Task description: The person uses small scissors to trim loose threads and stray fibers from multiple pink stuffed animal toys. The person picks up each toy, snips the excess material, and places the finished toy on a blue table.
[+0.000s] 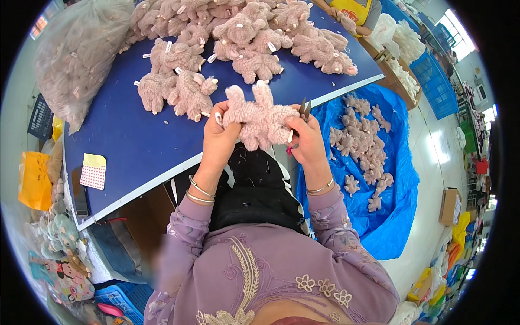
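Between my two hands, in front of the table edge, is a fluffy pink plush toy [260, 120] with stubby limbs. My left hand [218, 135] is closed on one end of it, thumb on top. My right hand [309, 138] grips the other end and also holds small scissors [306, 109], their dark pointed blades sticking up past the fingers. A bit of pink shows under that hand; the handles are mostly hidden. Similar plush toys [189, 95] lie closest beyond my left hand, several with small white tags.
A blue table [119, 162] carries a heap of plush toys [238, 27] and a stuffed clear bag [81, 49]. A sticker sheet [93, 171] lies at left. On the right, a blue sheet-lined container [401, 189] holds more toys. Another person [368, 16] sits at the far right.
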`<state>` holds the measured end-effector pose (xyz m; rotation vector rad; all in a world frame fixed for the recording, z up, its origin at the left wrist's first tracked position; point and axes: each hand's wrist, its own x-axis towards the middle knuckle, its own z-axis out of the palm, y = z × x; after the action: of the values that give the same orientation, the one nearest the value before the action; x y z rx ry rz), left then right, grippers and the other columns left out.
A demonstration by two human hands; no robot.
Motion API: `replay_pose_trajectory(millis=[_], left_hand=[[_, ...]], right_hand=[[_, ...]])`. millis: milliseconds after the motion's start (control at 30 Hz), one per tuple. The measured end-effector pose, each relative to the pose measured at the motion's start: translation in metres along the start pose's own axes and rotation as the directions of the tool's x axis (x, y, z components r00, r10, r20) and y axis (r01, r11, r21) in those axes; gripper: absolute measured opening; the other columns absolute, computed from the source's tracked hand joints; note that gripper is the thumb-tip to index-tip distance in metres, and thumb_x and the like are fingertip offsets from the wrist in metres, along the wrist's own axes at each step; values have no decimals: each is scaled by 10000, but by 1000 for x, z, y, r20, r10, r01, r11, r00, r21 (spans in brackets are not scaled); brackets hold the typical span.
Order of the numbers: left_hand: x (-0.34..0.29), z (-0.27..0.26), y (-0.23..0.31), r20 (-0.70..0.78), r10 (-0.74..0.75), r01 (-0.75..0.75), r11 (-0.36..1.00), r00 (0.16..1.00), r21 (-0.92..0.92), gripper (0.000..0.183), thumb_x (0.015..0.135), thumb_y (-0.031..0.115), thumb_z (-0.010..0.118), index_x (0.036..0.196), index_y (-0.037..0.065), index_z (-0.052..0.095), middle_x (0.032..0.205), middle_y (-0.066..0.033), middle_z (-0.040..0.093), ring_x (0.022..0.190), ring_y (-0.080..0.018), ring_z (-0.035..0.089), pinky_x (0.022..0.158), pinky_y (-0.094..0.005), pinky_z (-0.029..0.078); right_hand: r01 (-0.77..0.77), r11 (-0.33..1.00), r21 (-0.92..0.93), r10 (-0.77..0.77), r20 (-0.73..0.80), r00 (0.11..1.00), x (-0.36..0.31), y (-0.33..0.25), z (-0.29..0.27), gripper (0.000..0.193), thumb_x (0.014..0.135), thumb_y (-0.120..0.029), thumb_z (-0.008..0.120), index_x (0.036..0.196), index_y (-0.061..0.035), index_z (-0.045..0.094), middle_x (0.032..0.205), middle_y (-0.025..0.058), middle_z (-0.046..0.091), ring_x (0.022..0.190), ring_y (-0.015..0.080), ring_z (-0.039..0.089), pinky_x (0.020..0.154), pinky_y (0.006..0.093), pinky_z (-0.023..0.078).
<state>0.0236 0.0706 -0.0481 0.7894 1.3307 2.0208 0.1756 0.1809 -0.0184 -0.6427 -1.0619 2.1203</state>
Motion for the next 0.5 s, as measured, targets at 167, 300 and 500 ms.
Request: replay_pose_trajectory(millis=[167, 300, 500], left_hand=[[1, -8, 5, -14, -290, 290, 957, 957, -28, 418, 942, 212, 572, 1306, 64, 429, 1138, -62, 583, 980, -152, 598, 769, -290, 508], [-14, 11, 17, 229, -209, 271, 917, 951, -291, 503, 913, 255, 621, 1317, 14, 443, 1162, -68, 577, 1029, -172, 599, 800, -307, 530], [-3, 12, 16, -13, -248, 207, 834, 969, -511, 351, 962, 148, 522, 1273, -4, 461, 1181, -95, 582, 1032, -194, 608, 841, -346, 519]], right_hand=[[372, 829, -418, -324, 183, 928, -9, -7, 7, 189, 819, -9, 602, 1007, -8, 581, 792, 6, 571, 665, 74, 555, 590, 218, 455], [630, 460, -625, -224, 605, 764, -15, -15, 19, 231, 743, 58, 627, 959, -22, 616, 942, 34, 585, 797, 100, 542, 668, 248, 443], [398, 753, -525, -255, 324, 911, -17, -23, 3, 56, 885, -52, 596, 897, -8, 629, 902, -2, 589, 705, 36, 510, 608, 183, 389]])
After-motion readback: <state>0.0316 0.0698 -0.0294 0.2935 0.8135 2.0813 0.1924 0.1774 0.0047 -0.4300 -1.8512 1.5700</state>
